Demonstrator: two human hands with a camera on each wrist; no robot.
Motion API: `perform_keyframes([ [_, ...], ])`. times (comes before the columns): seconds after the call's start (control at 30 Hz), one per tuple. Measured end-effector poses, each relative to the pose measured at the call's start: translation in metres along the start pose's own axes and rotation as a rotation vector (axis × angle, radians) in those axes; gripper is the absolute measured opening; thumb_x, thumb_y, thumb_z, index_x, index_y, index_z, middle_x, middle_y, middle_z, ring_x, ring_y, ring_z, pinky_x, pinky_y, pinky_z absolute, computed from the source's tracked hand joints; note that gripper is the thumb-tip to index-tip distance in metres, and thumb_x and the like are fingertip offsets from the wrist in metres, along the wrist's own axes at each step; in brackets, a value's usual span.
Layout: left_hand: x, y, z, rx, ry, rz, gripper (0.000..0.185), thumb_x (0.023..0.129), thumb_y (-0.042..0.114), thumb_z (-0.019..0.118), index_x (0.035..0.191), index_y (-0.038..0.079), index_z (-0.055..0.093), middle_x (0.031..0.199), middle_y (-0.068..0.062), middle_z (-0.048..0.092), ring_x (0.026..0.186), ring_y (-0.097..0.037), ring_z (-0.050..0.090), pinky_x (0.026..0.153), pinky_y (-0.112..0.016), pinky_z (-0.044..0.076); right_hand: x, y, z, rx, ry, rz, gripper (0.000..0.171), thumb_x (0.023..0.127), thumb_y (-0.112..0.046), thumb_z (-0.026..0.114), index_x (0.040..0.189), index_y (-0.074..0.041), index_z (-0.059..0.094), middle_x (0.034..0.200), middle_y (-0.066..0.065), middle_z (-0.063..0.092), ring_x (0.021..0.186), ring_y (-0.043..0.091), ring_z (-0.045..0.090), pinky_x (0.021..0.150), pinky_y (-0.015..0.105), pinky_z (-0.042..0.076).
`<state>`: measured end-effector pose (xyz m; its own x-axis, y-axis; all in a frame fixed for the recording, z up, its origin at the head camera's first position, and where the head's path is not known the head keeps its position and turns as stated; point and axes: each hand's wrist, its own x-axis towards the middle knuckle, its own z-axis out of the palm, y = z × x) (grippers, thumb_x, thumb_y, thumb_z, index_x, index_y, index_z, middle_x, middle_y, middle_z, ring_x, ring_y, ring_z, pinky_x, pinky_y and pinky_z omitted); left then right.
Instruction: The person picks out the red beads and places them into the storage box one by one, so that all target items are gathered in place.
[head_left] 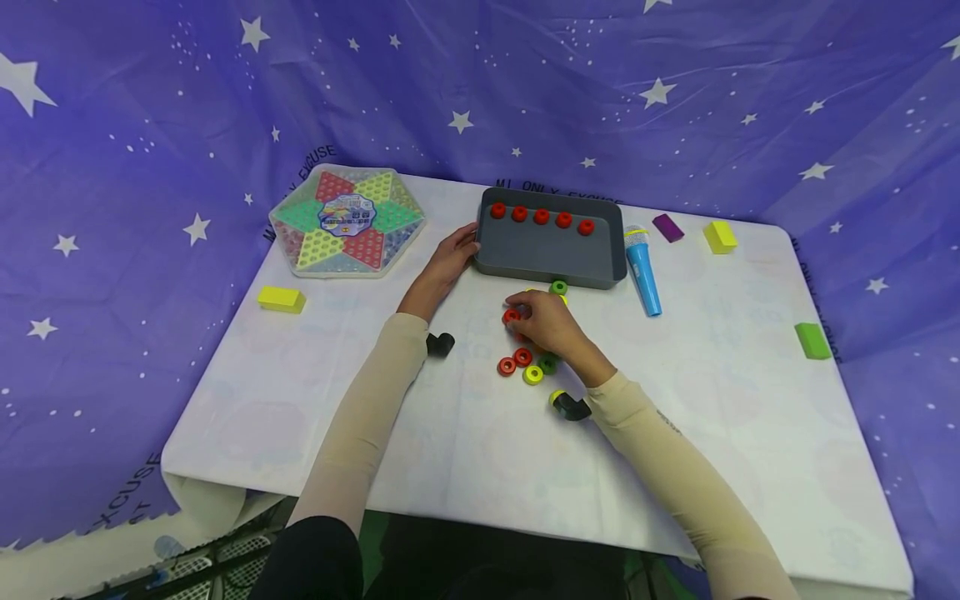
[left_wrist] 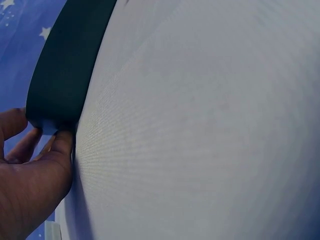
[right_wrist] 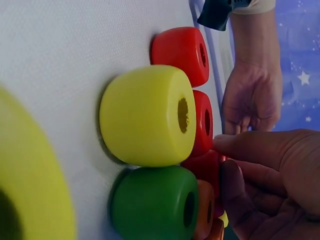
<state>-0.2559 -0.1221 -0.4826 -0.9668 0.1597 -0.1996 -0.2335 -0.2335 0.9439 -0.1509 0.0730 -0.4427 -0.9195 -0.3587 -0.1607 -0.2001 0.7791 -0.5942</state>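
Note:
My left hand [head_left: 450, 254] rests at the left end of a grey tray [head_left: 551, 258], its fingertips touching the outside of the end wall. In the left wrist view, the tray's dark side wall [left_wrist: 65, 70] rises beside those fingers. My right hand [head_left: 551, 321] pinches a red bead [head_left: 512, 316] between thumb and finger, just in front of the tray. Around it lie loose beads: red [head_left: 507, 367], yellow [head_left: 533, 375] and green [head_left: 558, 287]. The right wrist view shows a yellow bead [right_wrist: 145, 117] and a green bead [right_wrist: 152, 202] close up, with orange ones partly hidden.
Several red beads [head_left: 542, 217] form a row along the tray's far side. A blue toy microphone [head_left: 643, 275] lies right of the tray. A hexagonal game board [head_left: 345, 221] is at the back left. Yellow [head_left: 281, 300], purple [head_left: 667, 227] and green blocks [head_left: 812, 341] are spread about.

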Motion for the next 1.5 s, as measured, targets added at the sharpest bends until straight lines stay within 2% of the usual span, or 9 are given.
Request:
perform_keyframes([
  [0.2,0.0,0.001,-0.001,-0.012,-0.002,0.01,0.05,0.1,0.0,0.046,0.148,0.009,0.037,0.15,-0.012,0.041,0.137,-0.019,0.039,0.114,-0.033,0.031,0.005,-0.002,0.001,-0.017,-0.013,-0.034,0.041,0.084,-0.012,0.073,0.124,-0.007,0.065,0.111,0.009,0.066,0.085,0.022,0.056,0.076,0.033,0.048],
  [0.37,0.0,0.001,-0.001,0.001,-0.001,0.006,0.05,0.1,0.001,0.046,0.148,0.008,0.037,0.149,-0.013,0.041,0.137,-0.02,0.039,0.114,-0.035,0.03,0.009,-0.005,0.004,-0.004,-0.011,-0.067,0.042,0.083,-0.009,0.074,0.124,-0.006,0.065,0.118,0.01,0.065,0.098,0.021,0.059,0.091,0.037,0.05],
  [0.47,0.0,0.0,0.0,0.007,-0.003,0.003,0.05,0.1,0.001,0.046,0.148,0.008,0.037,0.15,-0.013,0.041,0.137,-0.02,0.039,0.115,-0.035,0.03,0.011,-0.008,0.005,0.02,-0.01,-0.069,0.042,0.083,-0.007,0.074,0.124,-0.006,0.065,0.12,0.01,0.064,0.102,0.021,0.06,0.095,0.037,0.049],
  [0.67,-0.001,0.001,0.0,0.002,-0.007,0.01,0.05,0.1,0.001,0.046,0.148,0.008,0.037,0.149,-0.013,0.041,0.137,-0.021,0.039,0.114,-0.034,0.03,0.018,-0.01,0.011,0.065,-0.008,-0.097,0.041,0.083,-0.009,0.075,0.122,-0.009,0.066,0.113,0.007,0.068,0.096,0.02,0.061,0.089,0.035,0.05],
  [0.9,-0.002,0.004,0.001,-0.025,-0.033,-0.013,0.052,0.099,-0.001,0.044,0.15,0.006,0.034,0.151,-0.015,0.038,0.139,-0.023,0.037,0.115,-0.034,0.028,0.019,-0.011,0.022,0.14,-0.037,-0.094,0.037,0.083,-0.012,0.076,0.119,-0.015,0.069,0.108,0.002,0.069,0.091,0.017,0.06,0.083,0.032,0.049],
  [1.17,-0.001,0.0,0.002,-0.001,0.001,0.014,0.049,0.099,0.0,0.046,0.147,0.007,0.039,0.147,-0.014,0.044,0.134,-0.021,0.043,0.113,-0.034,0.033,0.019,-0.011,0.031,0.162,-0.018,-0.094,0.036,0.082,-0.017,0.078,0.117,-0.019,0.071,0.09,-0.001,0.07,0.079,0.014,0.059,0.073,0.027,0.047],
  [1.5,-0.004,0.003,0.002,-0.008,-0.008,0.008,0.05,0.099,-0.001,0.046,0.148,0.006,0.037,0.148,-0.015,0.043,0.135,-0.023,0.042,0.113,-0.035,0.032,0.02,-0.01,0.035,0.212,0.003,-0.115,0.036,0.081,-0.019,0.079,0.115,-0.02,0.071,0.085,-0.003,0.069,0.077,0.012,0.06,0.071,0.027,0.048],
])
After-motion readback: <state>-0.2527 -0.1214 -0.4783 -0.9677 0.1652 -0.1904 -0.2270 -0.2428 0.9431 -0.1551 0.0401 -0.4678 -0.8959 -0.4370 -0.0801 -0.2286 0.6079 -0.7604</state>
